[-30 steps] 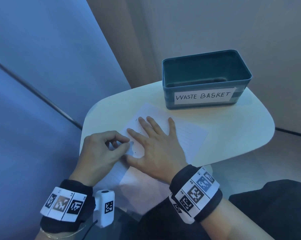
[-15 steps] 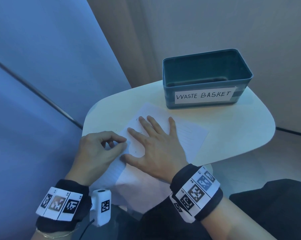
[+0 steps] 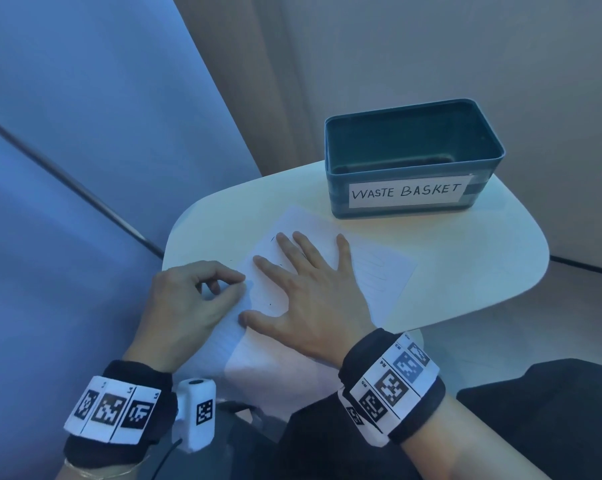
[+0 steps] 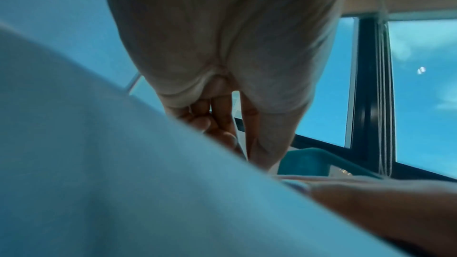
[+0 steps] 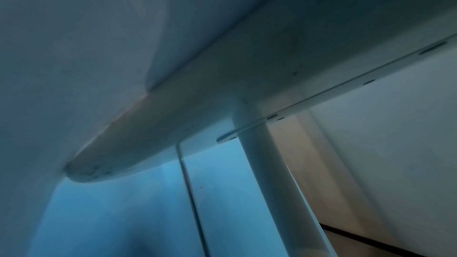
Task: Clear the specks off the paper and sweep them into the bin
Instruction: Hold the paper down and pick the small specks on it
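**Hands on the paper, bin waiting at upper right**

We are pressing our right hand [image 3: 313, 299], fingers spread flat, on the paper [image 3: 379, 271] at frame centre. Our left hand [image 3: 188, 303] is pinching the paper's left edge. A dark speck [image 3: 270, 304] is lying between them. The bin [image 3: 410, 199] is sitting upper right on the table [image 3: 465, 258].

Probably an office or meeting corner: small rounded white pedestal table [image 3: 465, 271], blue glass partition panels [image 3: 84, 133], plain beige walls [image 3: 431, 46], large dark-framed window [image 4: 366, 85].
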